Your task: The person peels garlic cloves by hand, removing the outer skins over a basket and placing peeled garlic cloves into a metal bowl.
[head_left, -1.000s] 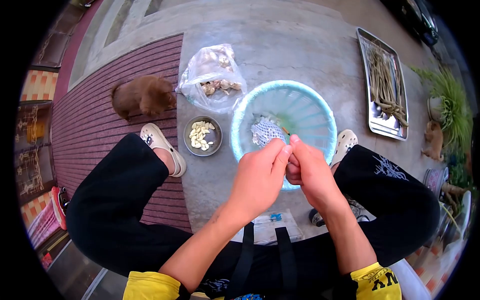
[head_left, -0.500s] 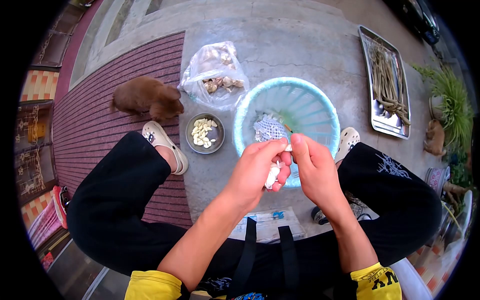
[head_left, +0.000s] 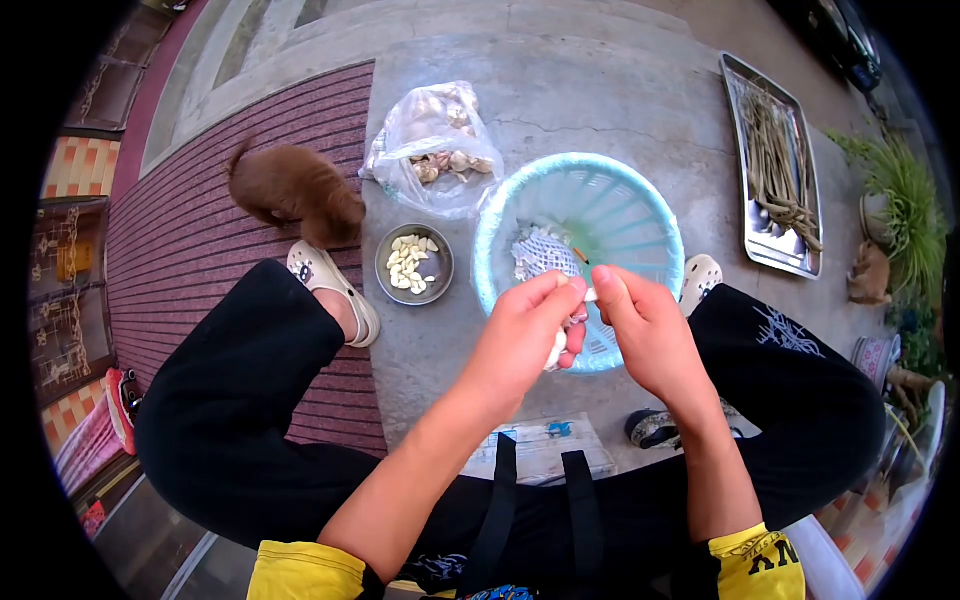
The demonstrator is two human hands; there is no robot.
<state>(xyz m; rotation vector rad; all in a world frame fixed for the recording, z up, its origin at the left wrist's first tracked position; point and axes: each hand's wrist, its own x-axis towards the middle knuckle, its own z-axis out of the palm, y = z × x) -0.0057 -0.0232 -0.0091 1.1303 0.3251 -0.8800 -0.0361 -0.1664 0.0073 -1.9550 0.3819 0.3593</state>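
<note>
My left hand is closed around a whitish garlic bulb, which shows below its fingers. Thumb and fingertips of my right hand pinch a small white piece that lies between the two hands. Both hands are over the near edge of a light-blue plastic basket, in which a white netted item lies. Left of the basket, a metal bowl holds peeled garlic cloves. A clear plastic bag with garlic bulbs lies behind the bowl.
A brown puppy stands on the striped mat at the left, near my shoe. A metal tray of dried stalks lies at the right. Beyond it are a second small animal and a potted plant.
My hands have drawn slightly apart from their earlier clasp, and the garlic in my left hand has come into view. The puppy has lowered its head and shifted toward my shoe.
</note>
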